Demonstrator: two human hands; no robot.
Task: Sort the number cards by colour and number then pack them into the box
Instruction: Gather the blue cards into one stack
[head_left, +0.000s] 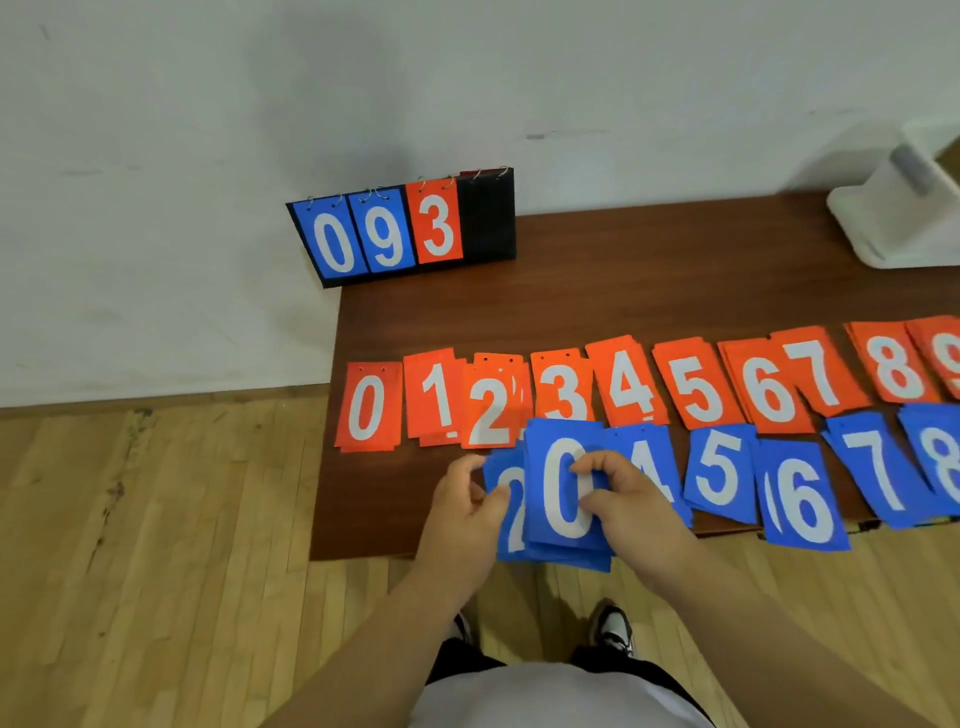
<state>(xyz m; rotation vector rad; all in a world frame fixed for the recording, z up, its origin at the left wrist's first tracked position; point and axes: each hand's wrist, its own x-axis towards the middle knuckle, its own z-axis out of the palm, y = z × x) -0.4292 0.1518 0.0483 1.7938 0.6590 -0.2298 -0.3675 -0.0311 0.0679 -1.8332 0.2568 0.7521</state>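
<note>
Right hand (628, 499) has its fingers curled over the right edge of a pile of blue cards (563, 543), with the thumb and fingertips pressed on the top card, a blue 0 (558, 467). Left hand (462, 514) grips the same pile from the left, its fingers bent and its thumb on a blue 2 (511, 519) that sticks out sideways from under the 0. The pile sits at the near edge of the brown table (571, 306), slightly overhanging it.

Along the middle of the table runs a row of orange cards, left to right: 0 (366, 405), 1 (436, 400), 2 (491, 410), 3 (563, 387), 4 (628, 379), 5 (696, 387), 6 (769, 395), 7 (818, 371), 8 (893, 364) and 9 (945, 358), which is cut off by the right border. Most are small overlapping piles.

Nearer, a blue row continues to the right of the hands: a 4 (649, 457) partly hidden behind the right hand, then 5 (719, 473), 6 (802, 499), 7 (878, 467) and 8 (940, 462).

At the far left corner of the table a black flip scoreboard (488, 218) leans against the white wall, showing blue 0, blue 9 and orange 3. A white object (893, 218) stands at the far right. Below is a wooden floor (156, 519), with the person's shoe (615, 631) near the table.
</note>
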